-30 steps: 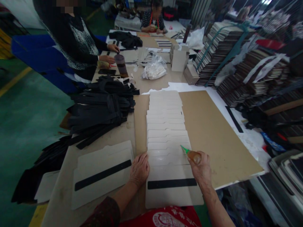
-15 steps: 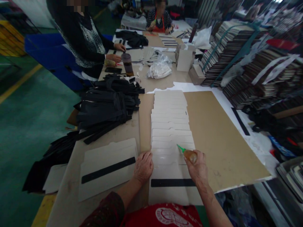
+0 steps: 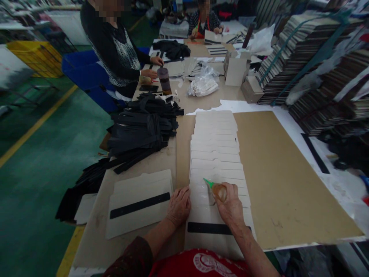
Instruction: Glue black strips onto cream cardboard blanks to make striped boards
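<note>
My right hand (image 3: 230, 206) is wrapped round a glue bottle (image 3: 219, 191) of amber liquid, its green nozzle pointing up and left over a row of overlapping grey cardboard pieces (image 3: 215, 157). Thin wet-looking lines cross some of these pieces. A black strip (image 3: 209, 228) lies across the nearest one, partly behind my right forearm. My left hand (image 3: 179, 204) rests flat at the row's left edge, its fingers stretched out. Left of it are a few cardboard pieces (image 3: 135, 225), the top one bearing a black strip (image 3: 140, 205).
A heap of black strips (image 3: 135, 132) lies at the left. Beyond it stand a cup (image 3: 164, 80) and a clear plastic bag (image 3: 204, 81). Tall cardboard stacks (image 3: 296, 57) rise at the right. One person (image 3: 118, 50) works at the far left, another (image 3: 203, 21) at the back.
My right hand has moved left with the glue bottle, so the nozzle now points nearer the row's left side. My left hand stays beside the row. The whole view has shifted slightly.
</note>
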{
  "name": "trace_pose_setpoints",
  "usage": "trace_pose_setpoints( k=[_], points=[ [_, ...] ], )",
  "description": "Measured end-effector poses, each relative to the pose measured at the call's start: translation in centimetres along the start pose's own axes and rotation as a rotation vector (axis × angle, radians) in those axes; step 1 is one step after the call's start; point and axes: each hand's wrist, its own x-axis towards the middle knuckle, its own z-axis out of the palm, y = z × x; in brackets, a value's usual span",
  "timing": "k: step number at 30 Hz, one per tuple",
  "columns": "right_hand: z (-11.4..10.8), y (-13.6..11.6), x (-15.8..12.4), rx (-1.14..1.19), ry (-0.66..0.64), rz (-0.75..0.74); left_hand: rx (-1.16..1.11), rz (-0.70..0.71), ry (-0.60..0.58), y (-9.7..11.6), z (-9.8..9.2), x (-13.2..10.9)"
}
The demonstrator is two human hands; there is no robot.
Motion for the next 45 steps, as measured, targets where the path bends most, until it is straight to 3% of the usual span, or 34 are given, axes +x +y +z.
trace_pose_setpoints(
  k=[11, 19, 30, 37, 45],
  points=[
    [1.0, -1.1, 0.4, 0.036, -0.030, -0.042, -0.077, -0.041, 0.024, 0.0, -0.3, 0.3],
    [1.4, -1.6, 0.4, 0.037, -0.034, -0.092, -0.068, -0.126, 0.055, 0.8, -0.2, 1.7],
    [1.6, -2.2, 0.5, 0.040, -0.056, -0.097, -0.033, -0.038, 0.008, -0.4, -0.1, 4.6],
    [-0.2, 0.1, -0.1, -0.037, 0.014, -0.046, -0.028, -0.011, 0.031, -0.5, 0.2, 4.3],
    [1.1, -1.7, 0.2, 0.027, -0.029, -0.086, 0.010, -0.010, 0.062, -0.8, 0.7, 4.1]
  ],
)
